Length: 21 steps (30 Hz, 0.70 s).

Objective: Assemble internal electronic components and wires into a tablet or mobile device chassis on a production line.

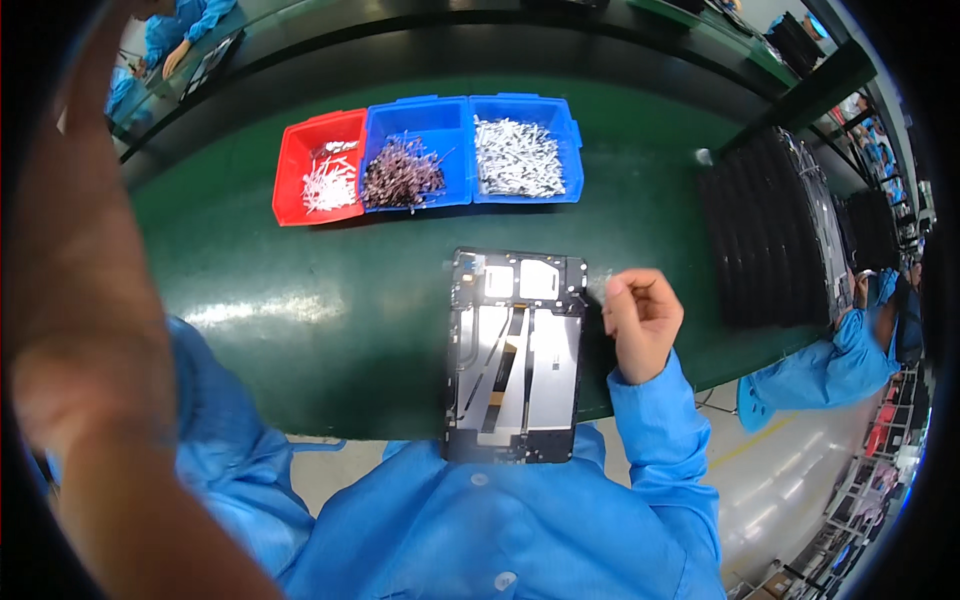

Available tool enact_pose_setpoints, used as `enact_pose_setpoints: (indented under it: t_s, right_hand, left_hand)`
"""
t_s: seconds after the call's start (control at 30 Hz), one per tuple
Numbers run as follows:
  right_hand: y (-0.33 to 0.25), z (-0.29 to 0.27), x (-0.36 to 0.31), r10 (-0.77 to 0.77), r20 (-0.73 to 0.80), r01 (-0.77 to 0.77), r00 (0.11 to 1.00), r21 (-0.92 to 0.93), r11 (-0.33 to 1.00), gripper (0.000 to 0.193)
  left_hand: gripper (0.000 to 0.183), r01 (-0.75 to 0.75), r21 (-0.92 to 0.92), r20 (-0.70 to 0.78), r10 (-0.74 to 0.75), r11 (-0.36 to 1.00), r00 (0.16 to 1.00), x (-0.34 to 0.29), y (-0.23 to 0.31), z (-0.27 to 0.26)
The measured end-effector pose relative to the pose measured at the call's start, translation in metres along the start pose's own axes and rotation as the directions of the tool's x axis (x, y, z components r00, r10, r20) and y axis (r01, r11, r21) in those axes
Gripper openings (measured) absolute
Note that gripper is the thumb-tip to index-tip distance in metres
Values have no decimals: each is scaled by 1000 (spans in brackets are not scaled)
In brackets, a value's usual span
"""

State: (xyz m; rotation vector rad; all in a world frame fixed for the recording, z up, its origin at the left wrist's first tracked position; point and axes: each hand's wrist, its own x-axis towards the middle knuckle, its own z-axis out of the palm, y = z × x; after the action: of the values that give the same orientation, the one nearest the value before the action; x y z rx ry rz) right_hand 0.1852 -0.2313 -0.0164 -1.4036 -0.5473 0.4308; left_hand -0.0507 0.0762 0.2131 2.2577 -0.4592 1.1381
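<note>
An opened tablet [548, 370] lies on the green table in front of me, its silver inner plates, ribbon cables and black frame exposed. Just right of its upper corner is my right hand [645, 315], fingers curled and thumb against the forefinger. Whatever may be in that pinch is too small to make out. My left hand [85, 340] is raised very close to the camera, large and blurred along the left side. Its fingers cannot be made out clearly, and it is away from the tablet.
Beyond the tablet stand a red bin [291, 185] of white strips, a blue bin [456, 160] of dark small parts and another blue bin [574, 160] of white pieces. A tall black stack [760, 240] rises at right. Co-workers in blue sit at far left and right.
</note>
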Motion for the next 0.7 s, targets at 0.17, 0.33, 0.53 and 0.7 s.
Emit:
enact_pose_setpoints:
  t_s: [0.17, 0.33, 0.53, 0.7]
  right_hand:
    - [-7, -8, -36, 63, 92, -65, 994, 27, 998, 10]
    - [2, 5, -64, -60, 242, 73, 969, -44, 996, 6]
    - [15, 14, -72, -109, 185, 117, 977, -34, 993, 8]
    - [14, 10, -73, -148, 192, 147, 970, 16, 989, 7]
  left_hand:
    - [33, 717, 58, -45, -716, 695, 697, -68, 7, 116]
    - [48, 908, 162, 321, -890, 387, 322, -160, 36, 164]
    - [56, 942, -118, 212, -919, 314, 333, -180, 60, 204]
    - [55, 841, -504, 331, -943, -196, -21, -155, 59, 202]
